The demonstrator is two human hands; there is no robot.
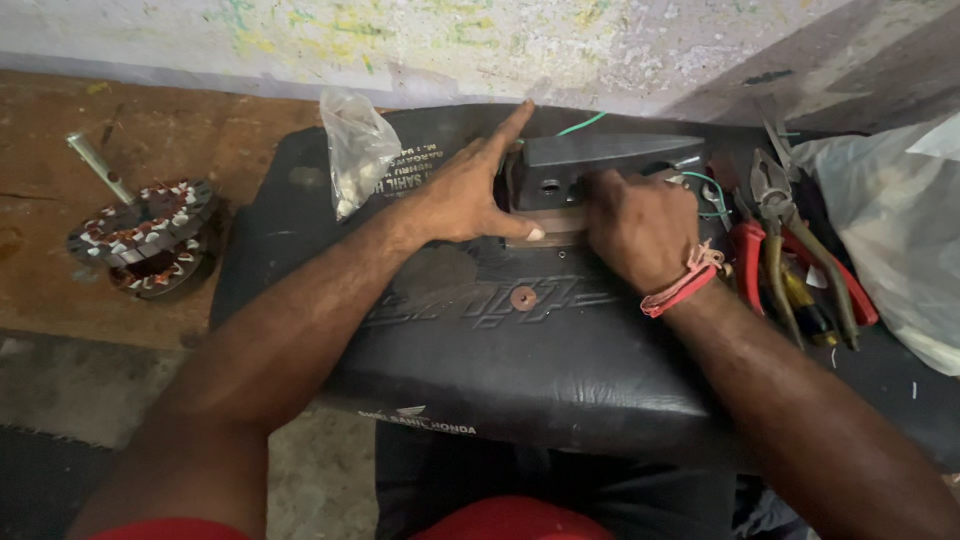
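A dark grey, wedge-shaped metal body [600, 160] like an iron's housing lies on a black padded seat [520, 350]. My left hand [468, 190] lies flat against its left end, forefinger stretched toward the wall and thumb along the lower edge. My right hand [640, 228] is curled over the body's near right side, its fingers tucked under and hidden; a red thread band circles that wrist. A thin green wire [582, 124] runs out behind the housing. A small copper washer [523, 297] rests on the seat just in front of the hands.
A crumpled clear plastic bag [358, 150] stands at the seat's back left. Red-handled pliers and cutters [785, 240] lie at the right beside a large clear bag [890, 220]. A wound motor stator [145, 235] with a shaft sits on the brown floor at the left.
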